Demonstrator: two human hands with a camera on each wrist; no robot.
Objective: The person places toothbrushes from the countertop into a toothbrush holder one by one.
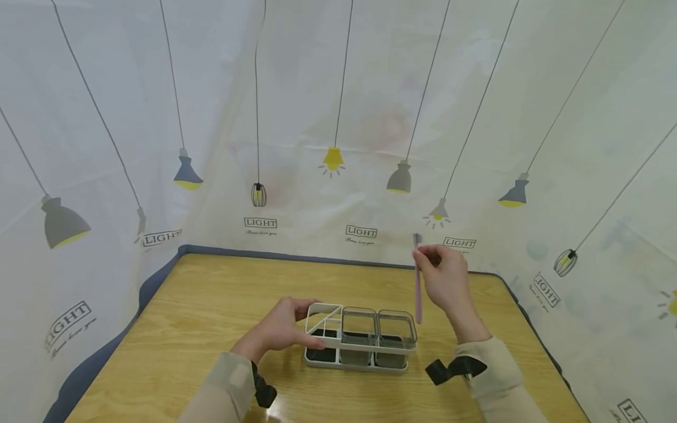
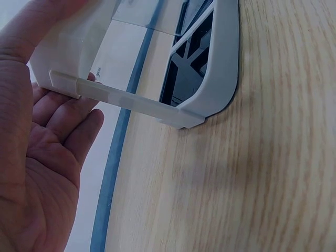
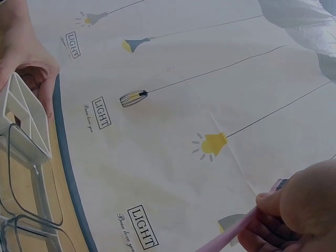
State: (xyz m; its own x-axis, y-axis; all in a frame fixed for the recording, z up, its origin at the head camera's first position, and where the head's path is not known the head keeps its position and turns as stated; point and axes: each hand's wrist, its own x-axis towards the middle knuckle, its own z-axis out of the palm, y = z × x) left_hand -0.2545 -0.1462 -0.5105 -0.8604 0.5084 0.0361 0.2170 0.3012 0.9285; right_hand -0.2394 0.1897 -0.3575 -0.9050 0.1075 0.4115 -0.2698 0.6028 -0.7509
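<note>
A white toothbrush holder (image 1: 365,369) stands on the wooden table, with slots divided by a diagonal bar at its left end. Two clear cups (image 1: 359,330) sit side by side in its other openings. My left hand (image 1: 280,326) grips the holder's left end, thumb at the front and fingers behind; in the left wrist view the holder's base (image 2: 226,63) rests on the wood. Right of the holder, my right hand (image 1: 446,279) pinches a pink-purple toothbrush (image 1: 418,296) just below its bristled head. The brush hangs nearly upright, head up, its handle end beside the right cup.
The wooden table (image 1: 222,288) has a blue-grey edge (image 1: 296,256) along its back and sides. Behind it hangs a pale sheet (image 1: 307,94) printed with lamps and the word LIGHT. A black wrist camera (image 1: 264,390) is strapped to each forearm.
</note>
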